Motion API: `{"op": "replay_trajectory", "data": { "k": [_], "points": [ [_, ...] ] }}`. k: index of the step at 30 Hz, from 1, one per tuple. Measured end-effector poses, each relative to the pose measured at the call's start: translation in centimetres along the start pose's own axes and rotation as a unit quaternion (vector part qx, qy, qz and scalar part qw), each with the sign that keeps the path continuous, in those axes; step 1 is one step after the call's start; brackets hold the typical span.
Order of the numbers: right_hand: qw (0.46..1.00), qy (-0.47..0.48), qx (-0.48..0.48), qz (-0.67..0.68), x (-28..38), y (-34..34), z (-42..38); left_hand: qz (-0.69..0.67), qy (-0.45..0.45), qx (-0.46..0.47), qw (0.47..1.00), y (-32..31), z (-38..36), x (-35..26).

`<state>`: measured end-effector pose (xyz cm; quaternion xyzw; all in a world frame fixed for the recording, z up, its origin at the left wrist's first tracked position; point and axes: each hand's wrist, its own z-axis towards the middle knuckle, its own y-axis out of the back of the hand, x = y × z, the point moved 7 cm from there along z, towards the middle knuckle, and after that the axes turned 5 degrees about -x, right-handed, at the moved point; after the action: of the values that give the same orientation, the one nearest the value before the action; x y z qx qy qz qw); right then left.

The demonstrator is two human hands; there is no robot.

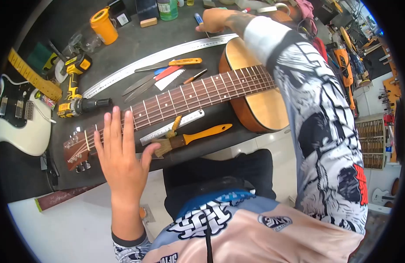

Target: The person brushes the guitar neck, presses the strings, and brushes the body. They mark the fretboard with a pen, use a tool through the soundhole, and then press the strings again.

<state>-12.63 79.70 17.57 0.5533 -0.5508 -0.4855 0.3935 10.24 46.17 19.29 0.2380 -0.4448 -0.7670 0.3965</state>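
The left hand (119,151) lies flat, fingers spread, on the neck of the acoustic guitar (198,98) near its headstock. The guitar lies across the near edge of the workbench (136,44). The right arm stretches far over the guitar body; the right hand (213,20) curls on a pen-like tool (199,19) beside the long steel ruler (158,59).

A yellow drill (73,94) lies on the dark surface (132,44), just left of a long steel rule (158,59). Beside the rule lie a yellow-handled knife (178,63), some files (143,83) and a red tool (167,72). A short ruler (174,127) and a brush (191,138) sit near the surface's front edge. A yellow container (103,26) and a green bottle (168,9) stand at the back. A white electric guitar (18,118) lies at far left.
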Motion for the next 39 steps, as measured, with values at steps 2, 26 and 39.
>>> {"op": "replay_trajectory", "data": {
  "k": [2,26,39],
  "points": [
    [1.000,0.015,-0.013,0.007,-0.2,-0.2,1.0,-0.014,0.018,0.037,0.999,0.3,0.4,0.1],
    [0.922,0.337,-0.089,0.169,13.8,0.4,-19.7,-0.711,0.620,-0.175,0.282,-7.2,-1.3,0.6],
    [0.925,0.333,-0.098,0.153,14.3,-0.2,-18.9,-0.694,0.627,-0.129,0.330,-7.2,-1.3,0.6]
  ]
}}
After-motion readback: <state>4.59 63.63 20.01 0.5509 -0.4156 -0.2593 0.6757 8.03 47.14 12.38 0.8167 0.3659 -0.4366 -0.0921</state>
